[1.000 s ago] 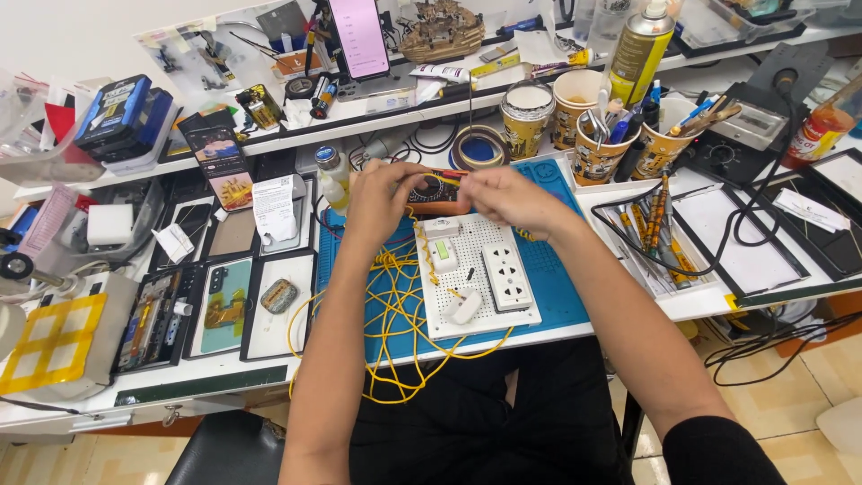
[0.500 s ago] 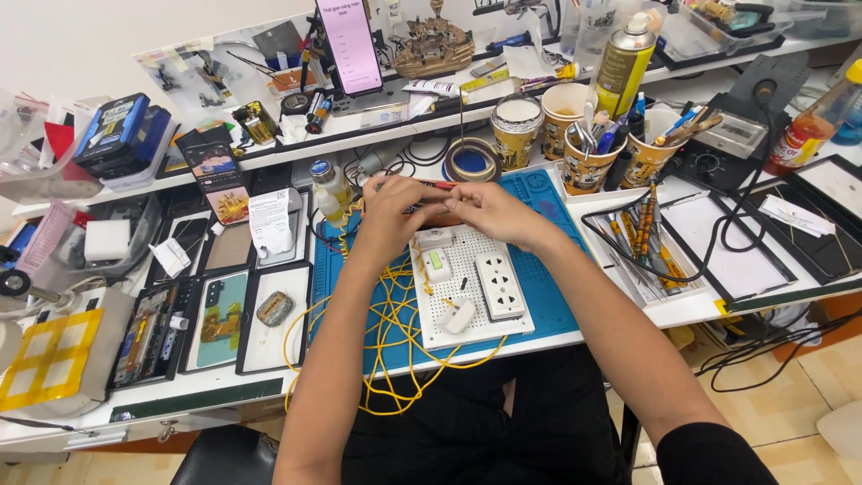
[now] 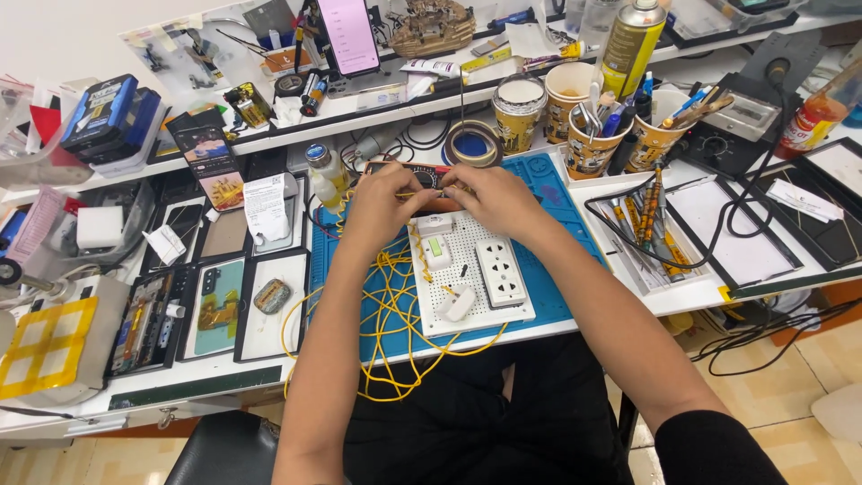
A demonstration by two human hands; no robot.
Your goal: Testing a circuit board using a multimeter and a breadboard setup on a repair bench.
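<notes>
So we've got both hands, left hand [image 3: 382, 199] and right hand [image 3: 492, 199], pinching yellow wire [image 3: 395, 310] above the white perforated board [image 3: 467, 269], sockets mounted, loose wiring unfinished.

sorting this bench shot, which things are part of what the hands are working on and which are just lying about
In hand:
left hand
right hand
white perforated board
yellow wire
blue mat

Lying about:
spray can
paper cups
tape roll
phone
</notes>
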